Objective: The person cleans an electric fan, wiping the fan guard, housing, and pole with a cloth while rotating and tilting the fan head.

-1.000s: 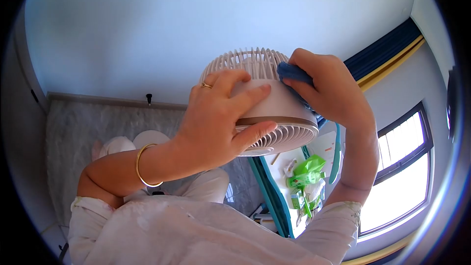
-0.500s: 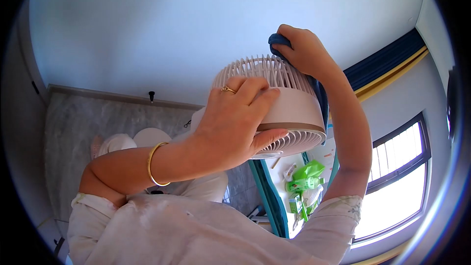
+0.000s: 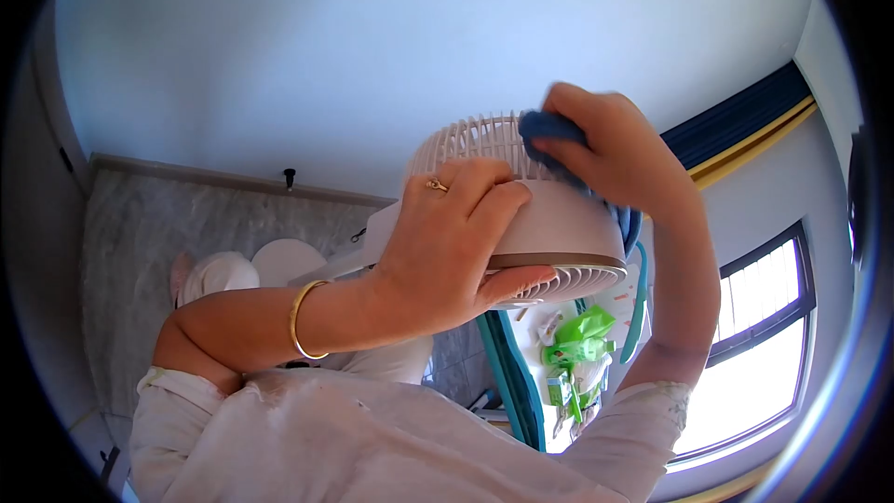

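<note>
A white fan head (image 3: 582,224) with a slatted grille and a brown band is tilted in front of me. My left hand (image 3: 442,237), wearing a ring and a gold bangle, grips its rim from the near side, fingers across the casing and thumb by the lower grille. In my right hand (image 3: 619,149) is a bunched blue cloth (image 3: 551,135), pressed at the grille's upper right side. Part of the cloth hangs down behind the fan's right edge. The fingertips of my right hand are partly hidden by the cloth.
Below the fan, a green plastic bag (image 3: 582,340) and small items lie on a white surface with a teal edge (image 3: 515,382). A round white base (image 3: 284,261) is on the grey floor. A wall stands ahead, and a window (image 3: 759,345) at right.
My right hand has moved down and slightly right with the blue cloth, from the grille's top edge onto its side. The fan has shifted slightly right and down, my left hand still on it.
</note>
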`<state>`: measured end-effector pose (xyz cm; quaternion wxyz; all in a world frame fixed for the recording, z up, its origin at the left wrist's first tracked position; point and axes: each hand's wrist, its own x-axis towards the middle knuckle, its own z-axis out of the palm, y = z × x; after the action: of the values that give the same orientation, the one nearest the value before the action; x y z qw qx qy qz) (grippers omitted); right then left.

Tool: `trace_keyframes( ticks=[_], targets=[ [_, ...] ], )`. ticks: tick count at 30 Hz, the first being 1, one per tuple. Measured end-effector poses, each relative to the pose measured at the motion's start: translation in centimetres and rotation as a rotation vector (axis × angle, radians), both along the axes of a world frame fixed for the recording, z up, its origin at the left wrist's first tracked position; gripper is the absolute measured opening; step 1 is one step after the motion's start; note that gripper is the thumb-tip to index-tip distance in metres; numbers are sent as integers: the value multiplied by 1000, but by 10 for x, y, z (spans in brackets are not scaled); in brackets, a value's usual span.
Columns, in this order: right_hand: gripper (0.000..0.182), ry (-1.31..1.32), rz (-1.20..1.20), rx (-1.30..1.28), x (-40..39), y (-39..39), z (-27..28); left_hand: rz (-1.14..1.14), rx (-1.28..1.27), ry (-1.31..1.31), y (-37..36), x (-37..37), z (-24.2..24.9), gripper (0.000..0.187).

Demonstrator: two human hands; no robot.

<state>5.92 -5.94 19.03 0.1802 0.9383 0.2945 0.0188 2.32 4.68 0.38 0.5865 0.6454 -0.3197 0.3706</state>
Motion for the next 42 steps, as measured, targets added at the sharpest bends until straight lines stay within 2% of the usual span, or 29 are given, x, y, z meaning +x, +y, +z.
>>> trace_keyframes(
  ticks=[3,6,15,20,23,26,32,36,39,42],
  targets=[
    [17,-181,-17,-129,45,-3,-14,10,-25,-26,-3,3,-4,57],
    [17,-154,-35,-147,67,-5,-21,-4,-22,-31,-5,5,-5,58],
    [14,91,-58,-139,-26,27,0,25,-77,-57,-9,6,-7,59],
    [15,-69,40,-169,25,18,-18,27,-81,-59,-10,7,-10,58],
    [16,-118,-38,-243,67,13,-27,23,-67,-72,-7,5,-9,58],
    [16,-88,-86,-191,57,19,-26,-19,-107,-52,-9,4,-13,59],
    [17,108,-39,-186,-20,48,-9,-3,-168,46,2,4,-21,60],
    [15,74,34,-203,4,44,-15,6,-176,30,3,1,-32,59],
    [14,-7,41,-318,33,42,-29,-6,-161,31,-1,1,-34,58],
    [17,-82,-44,-400,60,34,-41,-21,-152,44,-10,7,-36,57]
  ],
)
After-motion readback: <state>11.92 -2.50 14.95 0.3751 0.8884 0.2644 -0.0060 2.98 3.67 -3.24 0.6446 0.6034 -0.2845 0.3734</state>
